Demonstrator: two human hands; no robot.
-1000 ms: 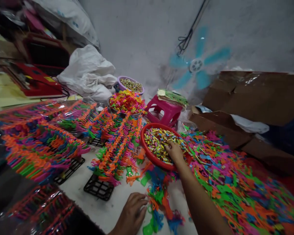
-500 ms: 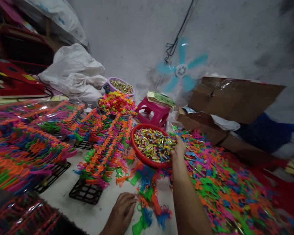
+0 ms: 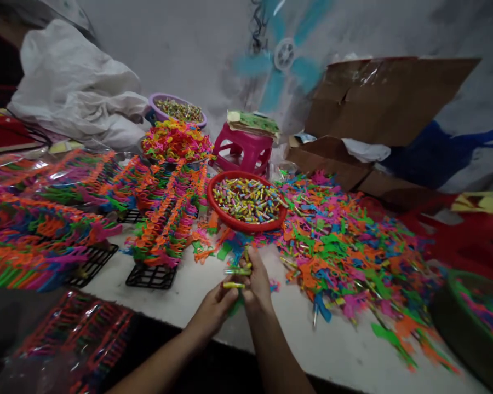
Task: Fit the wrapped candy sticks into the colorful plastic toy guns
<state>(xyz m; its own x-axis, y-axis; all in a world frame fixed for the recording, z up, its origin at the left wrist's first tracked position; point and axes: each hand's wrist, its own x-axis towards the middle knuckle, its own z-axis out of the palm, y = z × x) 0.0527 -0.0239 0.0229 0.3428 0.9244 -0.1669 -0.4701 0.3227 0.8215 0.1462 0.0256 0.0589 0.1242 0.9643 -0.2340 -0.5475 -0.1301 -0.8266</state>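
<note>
My hands are close together above the front of the white table. My right hand (image 3: pixel 258 279) is closed on several small tubes (image 3: pixel 237 271), clear with yellow ends, jutting out toward the left. My left hand (image 3: pixel 217 306) has thumb and fingers pinched by another small yellow-ended tube (image 3: pixel 233 285). A green plastic piece (image 3: pixel 235 307) shows between the hands; which hand holds it I cannot tell. Just beyond them sits a red basin (image 3: pixel 246 227) full of such tubes. A large heap of bright plastic pieces (image 3: pixel 332 235), some with tubes attached, spreads to the right.
Rows of coloured plastic pieces (image 3: pixel 164 219) stand on black racks (image 3: pixel 152 276) at left. Behind are a pink stool (image 3: pixel 242 148), a purple basin (image 3: pixel 158 112) and a blue fan (image 3: pixel 285 54). A cardboard box (image 3: pixel 378 104) stands back right, a dark green tub (image 3: pixel 456 323) front right.
My right hand has left the red basin and come back toward me with small tubes. My left hand has risen from the table to meet it. The view has tilted downward.
</note>
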